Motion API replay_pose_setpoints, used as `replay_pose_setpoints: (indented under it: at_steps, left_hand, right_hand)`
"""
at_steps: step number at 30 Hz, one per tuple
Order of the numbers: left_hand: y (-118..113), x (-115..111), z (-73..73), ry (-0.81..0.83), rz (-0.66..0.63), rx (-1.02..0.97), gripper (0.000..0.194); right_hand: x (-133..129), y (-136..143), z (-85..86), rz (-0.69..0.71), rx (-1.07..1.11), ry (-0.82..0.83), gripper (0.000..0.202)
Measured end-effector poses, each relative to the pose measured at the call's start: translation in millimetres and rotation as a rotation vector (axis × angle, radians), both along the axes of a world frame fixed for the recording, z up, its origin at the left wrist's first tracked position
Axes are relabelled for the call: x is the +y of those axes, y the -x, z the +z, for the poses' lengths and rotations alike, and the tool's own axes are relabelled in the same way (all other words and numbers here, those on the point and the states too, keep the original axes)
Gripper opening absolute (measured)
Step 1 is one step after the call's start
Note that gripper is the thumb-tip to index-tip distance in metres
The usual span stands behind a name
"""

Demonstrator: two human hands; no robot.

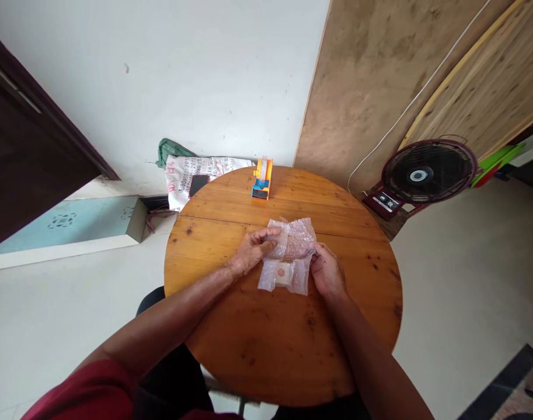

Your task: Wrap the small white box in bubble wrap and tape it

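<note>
A sheet of clear bubble wrap (298, 238) lies in front of me on the round wooden table (231, 204). On its near part rests a small, pale, squarish item with a reddish round mark (281, 273). My left hand (253, 249) grips the left edge of the wrap, thumb and fingers closed on it. At the right edge, my right hand (328, 269) pinches the wrap near its middle fold. Farther back stands an orange and blue tape dispenser (261, 179), apart from both hands.
White printed sacks (178, 181) with a dark flat item on them sit behind the table's left side. A dark red fan (417, 175) stands to the right. A pale blue low box (73, 224) lies along the left wall.
</note>
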State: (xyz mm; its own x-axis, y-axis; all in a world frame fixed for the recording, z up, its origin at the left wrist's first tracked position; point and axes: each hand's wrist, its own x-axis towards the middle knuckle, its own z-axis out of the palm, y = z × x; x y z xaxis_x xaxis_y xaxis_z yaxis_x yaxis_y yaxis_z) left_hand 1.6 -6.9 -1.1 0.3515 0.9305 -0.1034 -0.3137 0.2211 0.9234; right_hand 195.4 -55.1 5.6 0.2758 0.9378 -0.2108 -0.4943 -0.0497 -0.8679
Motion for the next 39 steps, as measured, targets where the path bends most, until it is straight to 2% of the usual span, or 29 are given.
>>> replay_pose_setpoints:
  at_steps: [3, 6, 9, 10, 13, 15, 19, 21, 24, 28, 32, 34, 39]
  left_hand:
    - [0, -1, 2.2, -0.021, 0.011, -0.023, 0.051]
    - [0, -5, 6.5, -0.067, -0.047, -0.025, 0.048]
    - [0, -7, 9.8, -0.185, -0.098, 0.017, 0.042]
    - [1, -7, 10.1, -0.260, -0.055, 0.065, 0.040]
    - [3, -5, 8.3, -0.546, 0.213, 0.272, 0.027]
    - [5, -5, 5.7, -0.644, 0.279, 0.353, 0.022]
    - [2, -9, 0.9, -0.535, 0.107, 0.407, 0.038]
    - [-1, -11, -0.5, -0.465, 0.064, 0.434, 0.047]
    - [-4, -11, -0.4, -0.354, -0.008, 0.297, 0.045]
    - [2, -1, 5.3, -0.144, -0.111, 0.090, 0.044]
    - [15, 14, 11.2, 0.083, 0.127, -0.034, 0.043]
    - [19, 19, 11.3, 0.148, 0.180, -0.019, 0.042]
    - [20, 26, 4.5, -0.002, 0.250, 0.204, 0.029]
  right_hand:
    - [-1, -1, 2.2, 0.047, -0.034, 0.001, 0.029]
    - [-3, 1, 6.5, 0.111, -0.142, -0.044, 0.037]
    - [-5, 3, 7.9, 0.092, -0.209, 0.002, 0.039]
    - [-5, 3, 7.5, 0.073, -0.210, 0.015, 0.036]
    - [-5, 1, 5.9, 0.054, -0.206, -0.001, 0.030]
    - [-5, 0, 6.8, 0.081, -0.196, -0.026, 0.029]
    - [-5, 5, 13.1, 0.199, -0.112, -0.059, 0.033]
    - [-6, 8, 15.3, 0.265, -0.057, -0.052, 0.035]
    - [-5, 10, 13.5, 0.333, 0.010, -0.017, 0.036]
    - [1, 3, 5.0, 0.199, -0.013, 0.047, 0.039]
    - [7, -9, -2.0, 0.050, -0.120, 0.065, 0.039]
    - [8, -13, -3.2, 0.009, -0.155, 0.052, 0.039]
    - [7, -19, -0.3, -0.007, -0.232, 0.048, 0.041]
